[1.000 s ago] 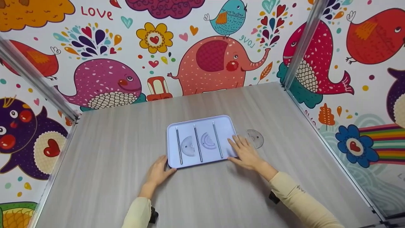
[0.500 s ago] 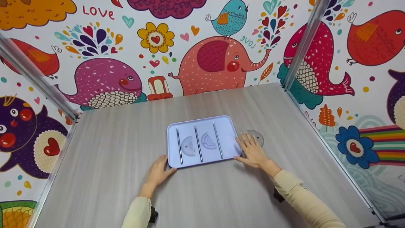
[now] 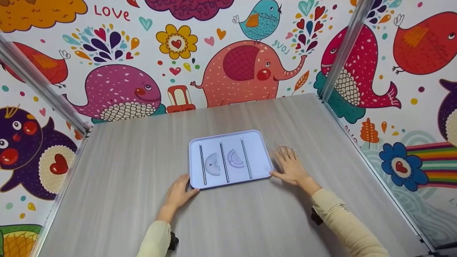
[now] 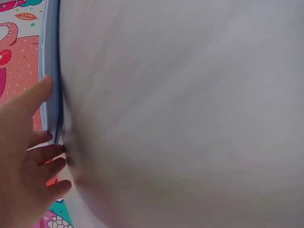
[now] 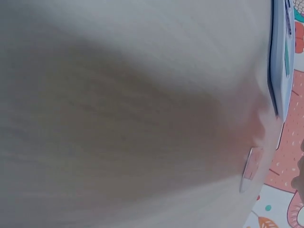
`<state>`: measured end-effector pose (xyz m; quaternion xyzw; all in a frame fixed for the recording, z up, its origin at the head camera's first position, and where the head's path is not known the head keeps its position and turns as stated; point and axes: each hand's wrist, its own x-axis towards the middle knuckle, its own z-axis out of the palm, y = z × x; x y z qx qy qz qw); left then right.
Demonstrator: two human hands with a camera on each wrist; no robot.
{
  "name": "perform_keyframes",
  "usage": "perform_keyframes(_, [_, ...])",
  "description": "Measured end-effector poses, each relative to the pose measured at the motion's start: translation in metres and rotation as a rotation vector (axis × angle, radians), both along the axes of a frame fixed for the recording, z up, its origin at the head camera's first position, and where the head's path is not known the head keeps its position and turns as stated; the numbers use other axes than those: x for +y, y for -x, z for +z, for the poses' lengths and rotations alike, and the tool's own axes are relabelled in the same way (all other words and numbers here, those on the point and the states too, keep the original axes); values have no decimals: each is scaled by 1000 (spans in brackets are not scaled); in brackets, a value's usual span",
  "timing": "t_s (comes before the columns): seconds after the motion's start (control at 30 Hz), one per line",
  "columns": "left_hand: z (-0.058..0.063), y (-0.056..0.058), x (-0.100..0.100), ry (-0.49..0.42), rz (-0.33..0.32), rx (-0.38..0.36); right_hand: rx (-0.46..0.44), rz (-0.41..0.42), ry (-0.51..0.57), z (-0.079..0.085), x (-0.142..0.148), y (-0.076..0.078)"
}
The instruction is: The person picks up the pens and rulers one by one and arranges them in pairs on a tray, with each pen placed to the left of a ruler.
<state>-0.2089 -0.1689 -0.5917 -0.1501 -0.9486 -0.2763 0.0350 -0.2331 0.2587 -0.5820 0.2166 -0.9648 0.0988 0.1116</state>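
Note:
A pale lilac tray [image 3: 262, 142] lies on the table. In it, three slim pencils [image 3: 224, 160] stand apart in a row, with a clear half-round protractor [image 3: 213, 164] and a second protractor [image 3: 235, 159] in the gaps between them. My left hand [image 3: 178, 192] rests at the tray's front left corner, thumb along the front edge and fingers by the left side. My right hand [image 3: 291, 166] is spread over the table just right of the tray, its thumb at the front right corner. A third clear protractor [image 5: 251, 168] lies there, hidden by this hand in the head view.
The grey wood-grain table [image 3: 142, 153] extends around the tray. Printed cartoon walls [image 3: 235, 71] enclose the back and sides, with metal posts [image 3: 342, 53] at the corners.
My right hand has moved from the tray's right rim outward to the right, covering the loose protractor. The left hand and the tray have stayed put.

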Motion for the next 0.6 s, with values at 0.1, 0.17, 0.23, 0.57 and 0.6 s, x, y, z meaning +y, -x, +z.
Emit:
perform_keyframes(0.1, [0, 0, -1, 3, -1, 2, -26, -23, 23, 0, 4, 3])
perform_keyframes(0.17, [1, 0, -1, 3, -1, -3, -51, -44, 38, 1, 6, 4])
perform_keyframes(0.23, [1, 0, 0, 3, -1, -6, -83, -66, 62, 1, 9, 6])
perform_keyframes(0.57, [1, -1, 1, 4, 11, -18, -210, -204, 189, -3, 20, 11])
perform_keyframes(0.6, [2, -1, 1, 10, 10, -14, -236, -225, 234, -4, 21, 11])
